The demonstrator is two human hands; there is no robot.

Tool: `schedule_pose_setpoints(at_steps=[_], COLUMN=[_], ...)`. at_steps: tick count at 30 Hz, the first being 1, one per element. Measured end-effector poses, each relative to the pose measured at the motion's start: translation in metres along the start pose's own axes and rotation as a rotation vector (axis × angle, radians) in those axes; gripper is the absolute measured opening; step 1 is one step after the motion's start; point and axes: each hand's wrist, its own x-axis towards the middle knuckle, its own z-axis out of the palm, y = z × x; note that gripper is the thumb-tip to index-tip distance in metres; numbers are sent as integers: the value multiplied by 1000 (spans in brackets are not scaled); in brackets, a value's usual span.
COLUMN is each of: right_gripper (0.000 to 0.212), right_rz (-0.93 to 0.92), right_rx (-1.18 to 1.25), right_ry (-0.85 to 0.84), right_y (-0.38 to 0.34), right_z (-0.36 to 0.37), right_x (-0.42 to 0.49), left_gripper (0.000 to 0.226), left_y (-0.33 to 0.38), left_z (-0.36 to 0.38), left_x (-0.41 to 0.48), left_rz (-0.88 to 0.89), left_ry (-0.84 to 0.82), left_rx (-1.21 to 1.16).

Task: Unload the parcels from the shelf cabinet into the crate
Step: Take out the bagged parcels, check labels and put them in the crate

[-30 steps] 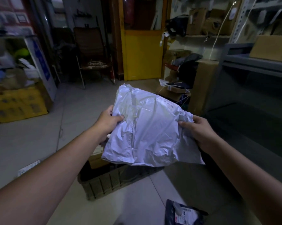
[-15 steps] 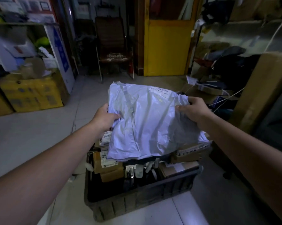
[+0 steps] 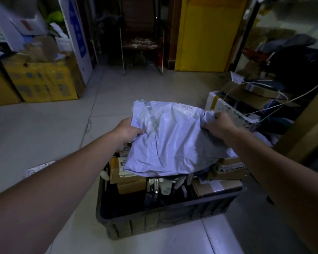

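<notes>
Left hand (image 3: pixel 127 132) & right hand (image 3: pixel 217 124) each pinched a side of the white poly parcel (image 3: pixel 171 142), held right over the packed crate (image 3: pixel 154 219). Prob mid-drop; next it needed lowering onto the boxes, then letting go.

Dim, bluish light is falling from above; corners are darkening, edges are bowing with wide-angle distortion, background is blurring.

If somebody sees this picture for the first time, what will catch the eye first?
The big white plastic parcel in the middle stands out most, with the left hand and the right hand gripping its edges. Directly below it is the dark crate on the floor, holding cardboard boxes. At the back, a bright yellow door draws the eye.
</notes>
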Motion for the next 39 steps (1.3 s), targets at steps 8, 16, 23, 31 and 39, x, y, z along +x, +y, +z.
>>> schedule_pose_setpoints(at_steps=[8,16,23,31,39], right_gripper=[34,55,51,27,32], right_rz=[64,2,-86,-118,97], right_rx=[-157,-114,-302,-335,-287], right_ry=[41,8,-193,-282,-316], right_y=[15,24,33,71,201], right_z=[-7,-30,-57,-100,-137], right_x=[-8,-43,-96,-174,-258], left_gripper=[55,44,30,20,27], left_y=[-12,6,31,36,3], left_z=[-1,-13,6,79,191], left_x=[17,-22,-95,-174,-231], left_rz=[-24,45,280,351,450], left_ry=[30,143,62,-201,-429], left_rx=[142,402,691,828,1033])
